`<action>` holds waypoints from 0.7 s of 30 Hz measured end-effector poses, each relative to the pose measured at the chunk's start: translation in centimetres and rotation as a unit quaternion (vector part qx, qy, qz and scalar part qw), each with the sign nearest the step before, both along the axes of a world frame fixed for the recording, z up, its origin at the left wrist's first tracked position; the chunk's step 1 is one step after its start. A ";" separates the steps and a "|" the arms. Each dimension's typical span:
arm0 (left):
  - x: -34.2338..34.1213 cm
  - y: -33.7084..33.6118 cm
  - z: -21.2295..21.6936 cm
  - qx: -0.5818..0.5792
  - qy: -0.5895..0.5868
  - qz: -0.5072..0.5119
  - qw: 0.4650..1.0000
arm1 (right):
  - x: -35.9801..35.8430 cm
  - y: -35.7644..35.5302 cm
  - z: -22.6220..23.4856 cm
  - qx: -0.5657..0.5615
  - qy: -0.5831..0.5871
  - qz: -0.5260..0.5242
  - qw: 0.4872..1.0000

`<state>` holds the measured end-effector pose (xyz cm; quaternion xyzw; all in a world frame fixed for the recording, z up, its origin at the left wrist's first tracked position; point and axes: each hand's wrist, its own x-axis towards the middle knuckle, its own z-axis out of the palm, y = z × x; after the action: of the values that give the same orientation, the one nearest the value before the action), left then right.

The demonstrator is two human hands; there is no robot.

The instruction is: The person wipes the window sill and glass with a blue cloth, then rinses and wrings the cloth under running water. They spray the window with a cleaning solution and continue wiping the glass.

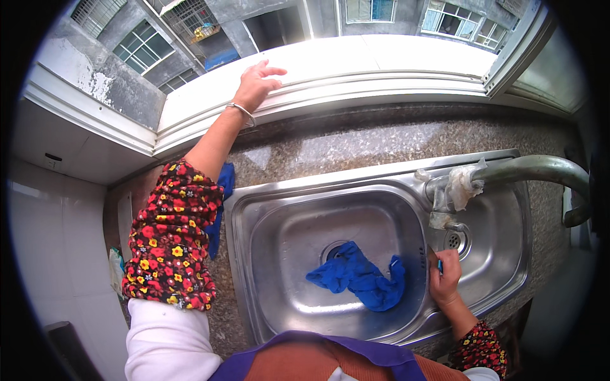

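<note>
Beyond an open window, a grey building (408, 22) is facing a kitchen where a white sill (356, 54) is catching the daylight above a speckled stone counter (318, 146) and a steel double sink (292, 184). A person in floral sleeves (170, 241) is standing over it, arms spreading wide apart. The left hand (257, 84), a bracelet (241, 113) circling its wrist, is hovering over or resting on the sill, which of the two the view is not telling; its fingers are standing loosely apart and apparently holding nothing. The right hand (446, 276) is curling closed beside the ridge between the basins, gripping a small dark-and-blue item (440, 267) whose kind the fingers are hiding; its exposed end is pointing roughly away from the person.

A crumpled blue cloth (362, 279) is lying in the larger, left-hand basin, partly covering the drain. It is sitting to the left of the right hand, its long axis running mostly sideways and slanting toward the person on the right. The right hand is clearly being the nearer one; the left is staying well apart, beyond the counter. A second blue cloth (216, 235) is lying beside the sink, partly disappearing under the left sleeve.
</note>
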<state>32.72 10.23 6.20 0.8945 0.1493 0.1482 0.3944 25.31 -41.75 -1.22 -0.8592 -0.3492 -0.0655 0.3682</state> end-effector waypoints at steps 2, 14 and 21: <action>-0.3 1.1 1.3 -0.151 -0.123 0.023 0.981 | 0.0 0.1 0.1 0.005 0.004 -0.005 1.000; -22.7 -0.6 -0.5 0.313 0.202 0.176 0.911 | 0.1 -0.1 0.0 0.010 0.000 0.000 1.000; -19.1 0.0 -1.1 0.035 -0.109 0.270 0.956 | 0.1 0.0 -0.2 0.014 -0.008 0.000 1.000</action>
<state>13.65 10.25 5.06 0.8122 0.3361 0.3513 0.3224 25.36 -41.77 -1.41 -0.8536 -0.3511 -0.0777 0.3770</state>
